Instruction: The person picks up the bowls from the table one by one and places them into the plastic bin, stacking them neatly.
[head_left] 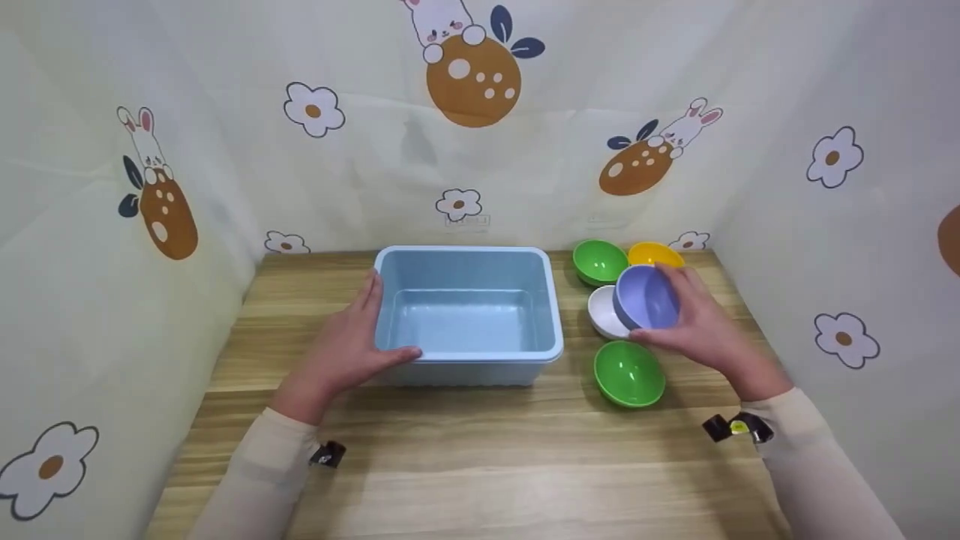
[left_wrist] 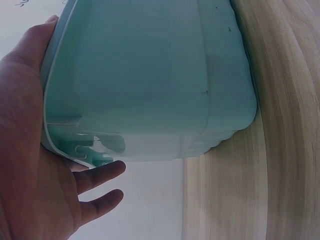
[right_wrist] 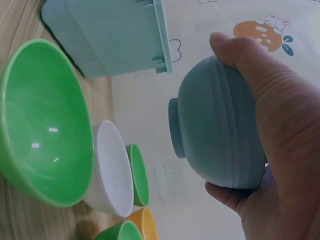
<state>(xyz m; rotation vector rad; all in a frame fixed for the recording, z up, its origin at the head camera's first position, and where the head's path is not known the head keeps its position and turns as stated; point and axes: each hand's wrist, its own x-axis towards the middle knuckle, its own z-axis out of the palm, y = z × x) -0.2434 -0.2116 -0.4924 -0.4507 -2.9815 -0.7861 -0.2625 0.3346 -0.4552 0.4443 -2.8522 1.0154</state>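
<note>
My right hand grips a purple-blue bowl, thumb and fingers at opposite sides of its rim. The bowl is tilted, held above a white bowl; the right wrist view shows its base off the table. My left hand rests against the left side of a light blue plastic bin. Its thumb lies at the front rim, and in the left wrist view two straight fingers extend past the bin's corner. No objects are visible inside the bin.
A green bowl sits in front of the white one. Behind are another green bowl and a yellow bowl. The right wrist view shows one more green bowl at its lower edge. Patterned cloth encloses the wooden table.
</note>
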